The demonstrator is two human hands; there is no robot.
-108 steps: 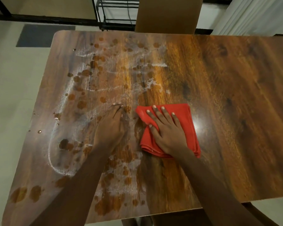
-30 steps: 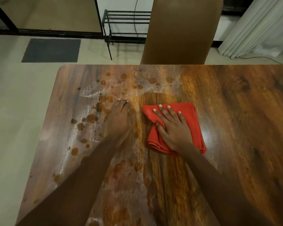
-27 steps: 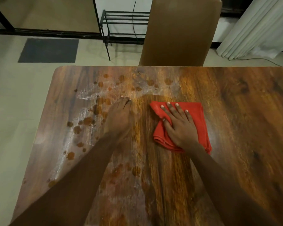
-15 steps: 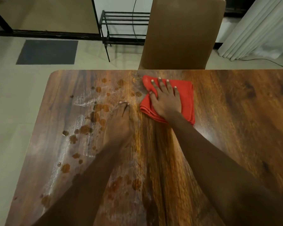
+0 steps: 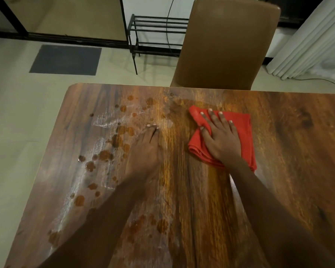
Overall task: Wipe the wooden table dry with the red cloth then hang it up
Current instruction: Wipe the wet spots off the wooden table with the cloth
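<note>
A folded red cloth [image 5: 244,132] lies flat on the wooden table [image 5: 298,151], a little back from its far edge. My right hand [image 5: 219,139] presses down on the cloth with the fingers spread, covering its left half. My left hand [image 5: 144,151] rests palm down on the bare wood to the left of the cloth, fingers together, holding nothing. Water drops and wet streaks [image 5: 104,155] cover the table's left part, from near the far edge down to the near edge beside my left forearm. The strip of wood between my two hands looks wiped.
A brown chair [image 5: 226,45] stands against the table's far edge, right behind the cloth. Behind it on the floor are a black metal rack [image 5: 155,31] and a dark mat [image 5: 66,59]. White curtains [image 5: 309,41] hang at the far right.
My right hand pushed the cloth up to the far edge, then drew it back toward me and a little right. My left hand stayed planted.
</note>
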